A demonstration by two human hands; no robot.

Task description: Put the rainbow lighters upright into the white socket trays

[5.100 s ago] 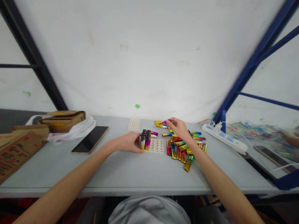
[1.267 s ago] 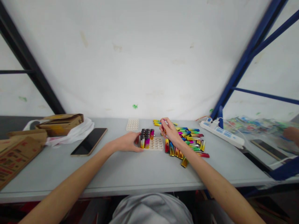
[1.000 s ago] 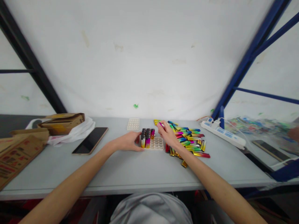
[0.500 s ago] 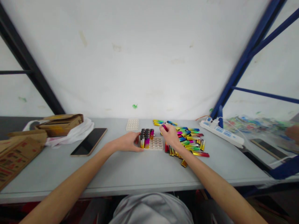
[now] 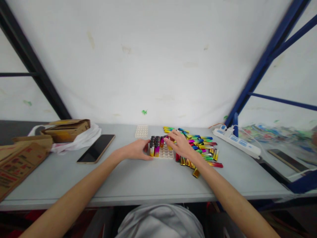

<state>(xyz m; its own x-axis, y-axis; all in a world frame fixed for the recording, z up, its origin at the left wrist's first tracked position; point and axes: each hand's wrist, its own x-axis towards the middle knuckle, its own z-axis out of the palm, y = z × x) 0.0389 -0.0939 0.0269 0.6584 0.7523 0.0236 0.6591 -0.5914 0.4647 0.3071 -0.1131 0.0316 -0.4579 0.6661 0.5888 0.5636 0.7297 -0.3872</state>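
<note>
A white tray with round-cornered pockets [image 5: 166, 153] lies on the table, and several upright lighters [image 5: 155, 145] with black tops and shiny coloured bodies fill its left part. My left hand [image 5: 137, 149] curls around the tray's left end, its thumb at the near corner and fingers behind, against the lighters. Over the tray's right part, my right hand [image 5: 180, 144] is closed on a lighter [image 5: 170, 146] with a purple-to-yellow body, held upright and partly hidden by the fingers. To the right lies a loose pile of metallic coloured lighters [image 5: 206, 148].
A second white tray [image 5: 142, 131] lies near the wall. At left are a phone [image 5: 96, 148], a white plastic bag [image 5: 74, 144] and cardboard boxes [image 5: 27, 162]. A power strip [image 5: 237, 142] lies at right, beside a blue metal frame [image 5: 257, 76].
My right hand has come left and lower with the lighter, from beside the pile to the tray. My left hand stays at the tray's left end.
</note>
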